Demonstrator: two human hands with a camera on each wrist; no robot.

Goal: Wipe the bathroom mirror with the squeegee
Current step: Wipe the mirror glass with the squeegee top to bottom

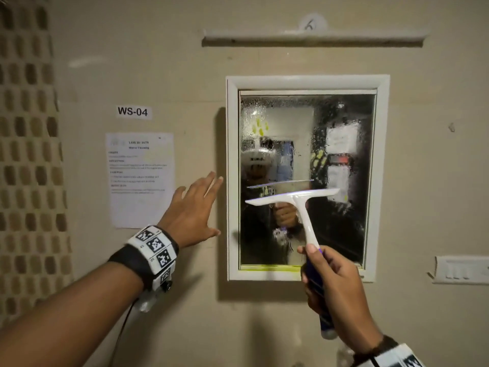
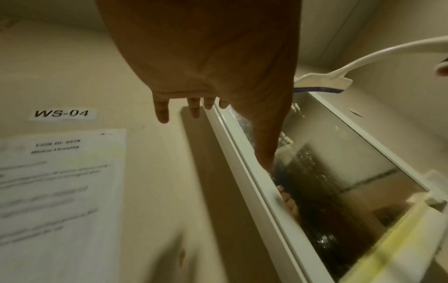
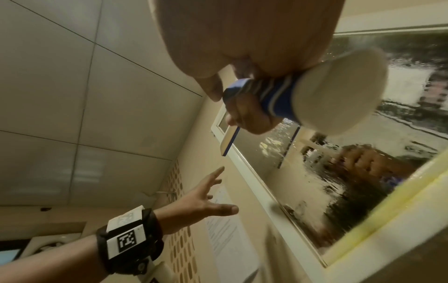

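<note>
A white-framed wall mirror hangs in front of me, its glass wet with drops and smears. My right hand grips the blue handle of a white squeegee; its blade lies level across the lower middle of the glass. In the right wrist view the squeegee handle sits in my curled fingers. My left hand is spread flat, fingers straight, by the wall just left of the mirror frame. In the left wrist view the squeegee blade shows at the mirror's far end.
A printed instruction sheet and a "WS-04" label are stuck on the wall left of the mirror. A light bar runs above it. A switch plate sits at the lower right. Yellowish residue lines the frame's bottom edge.
</note>
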